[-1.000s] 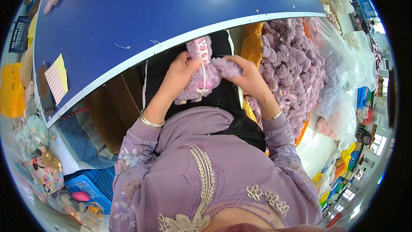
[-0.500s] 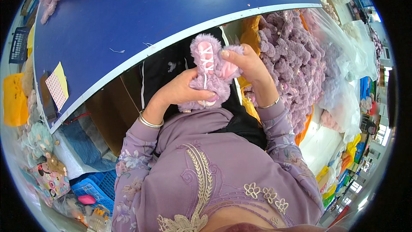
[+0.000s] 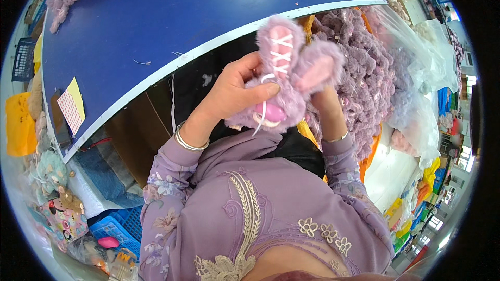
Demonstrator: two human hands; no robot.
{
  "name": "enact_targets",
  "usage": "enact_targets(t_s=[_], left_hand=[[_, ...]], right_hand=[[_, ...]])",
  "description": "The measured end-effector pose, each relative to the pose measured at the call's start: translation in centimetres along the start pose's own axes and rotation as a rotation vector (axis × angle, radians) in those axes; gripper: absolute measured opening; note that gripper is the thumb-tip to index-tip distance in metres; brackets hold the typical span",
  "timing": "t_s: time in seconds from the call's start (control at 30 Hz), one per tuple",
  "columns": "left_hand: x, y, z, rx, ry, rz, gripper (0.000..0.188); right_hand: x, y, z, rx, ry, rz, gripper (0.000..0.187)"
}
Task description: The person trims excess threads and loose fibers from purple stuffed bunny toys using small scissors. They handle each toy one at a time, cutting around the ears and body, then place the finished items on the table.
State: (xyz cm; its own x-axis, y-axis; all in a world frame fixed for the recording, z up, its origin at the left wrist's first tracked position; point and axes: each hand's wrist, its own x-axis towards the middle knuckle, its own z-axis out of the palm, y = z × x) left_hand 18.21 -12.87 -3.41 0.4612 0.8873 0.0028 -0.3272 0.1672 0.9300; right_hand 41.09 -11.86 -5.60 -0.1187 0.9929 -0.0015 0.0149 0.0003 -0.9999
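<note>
My left hand (image 3: pixel 242 91) grips a lilac plush rabbit piece (image 3: pixel 291 96), its thumb pressed across the front. Two long ears with pink lining rise from the fur, and white ribbon (image 3: pixel 281 54) criss-crosses the left one. Below the thumb is a shiny pink oval (image 3: pixel 271 112) with a pale edge, and a loose white ribbon end hangs over it. My right hand (image 3: pixel 327 105) is behind the right ear, which hides its fingers. Whether it holds the plush cannot be seen. The piece is above my lap, just off the table's front edge.
A blue table (image 3: pixel 156 31) with a white edge spans the far side, bearing lilac plush at its far left and ribbon scraps. At right, a big heap of lilac plush pieces (image 3: pixel 359 73) fills an orange bag. A blue basket (image 3: pixel 112 231) stands at lower left.
The plush piece has moved up and to the right and looks larger. My right thumb has left the front of the right ear, and that hand has dropped behind it. My left hand keeps its hold.
</note>
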Motion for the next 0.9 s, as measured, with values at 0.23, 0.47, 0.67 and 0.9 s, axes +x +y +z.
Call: enact_targets(t_s=[0.23,0.47,0.67,0.9], left_hand=[[-0.2,-2.1,0.6,0.108,-0.062,-0.16,0.045],[-4.0,-3.9,-2.6,0.815,-0.281,-0.126,0.068],[-4.0,-2.4,-1.9,0.995,0.053,0.025,0.058],[-0.9,1.3,0.1,0.035,0.32,0.157,0.044]], right_hand=[[-3.0,-0.9,1.2,0.156,-0.242,0.444,0.041],[-2.0,4.4,-0.9,0.266,0.026,0.466,0.03],[-1.7,2.0,-0.8,0.166,0.135,0.264,0.029],[-2.6,-2.4,2.3,-0.178,-0.142,-0.174,0.046]])
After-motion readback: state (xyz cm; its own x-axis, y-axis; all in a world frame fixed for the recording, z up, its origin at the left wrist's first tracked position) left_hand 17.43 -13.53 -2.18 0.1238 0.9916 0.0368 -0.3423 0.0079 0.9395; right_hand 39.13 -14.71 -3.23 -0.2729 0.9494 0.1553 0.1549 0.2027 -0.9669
